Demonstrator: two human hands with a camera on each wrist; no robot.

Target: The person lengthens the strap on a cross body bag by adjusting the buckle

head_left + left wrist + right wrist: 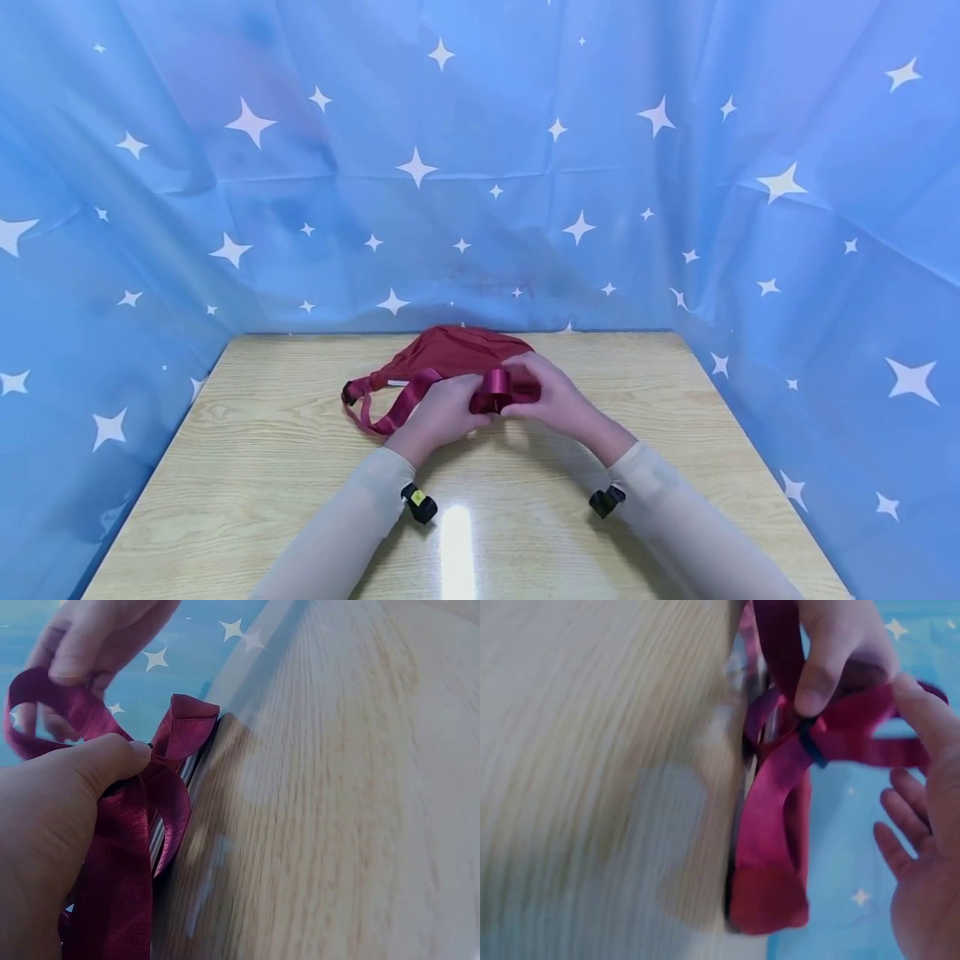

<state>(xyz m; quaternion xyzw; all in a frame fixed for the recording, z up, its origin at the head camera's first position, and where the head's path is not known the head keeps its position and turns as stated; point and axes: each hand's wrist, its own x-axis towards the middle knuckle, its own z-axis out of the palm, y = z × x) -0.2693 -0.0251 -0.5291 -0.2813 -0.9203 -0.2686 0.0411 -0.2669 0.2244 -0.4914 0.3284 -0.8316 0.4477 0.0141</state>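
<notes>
We locate the red bag (465, 350) at the far part of the wooden table (262, 500), lying low in front of the starred blue curtain (487, 167). Its maroon strap (405, 404) runs along the near side. A dark fitting (347, 393) sits at the bag's left end.

Hand state, left: the left hand (442, 410) pinches the strap, with the thumb pressed on the webbing just beside a small dark slider (812, 745). Hand state, right: the right hand (551, 396) holds the raised loop (497, 382) of the strap between thumb and fingers; in the right wrist view its lower fingers hang apart from the webbing.

Handling notes. We judge the bag to be light and soft: the fabric slumps and creases, so it offers little stiffness to push against. The strap appears to be flat, flexible webbing with a smooth sheen; it bends readily into loops and may slide or twist under a loose pinch. We see nothing that looks fragile, though the slider is small and easily covered by a thumb.

Grip points. We recommend one pinch on the webbing close to the slider, and a second across the full width of the loop, which should limit twisting.
</notes>
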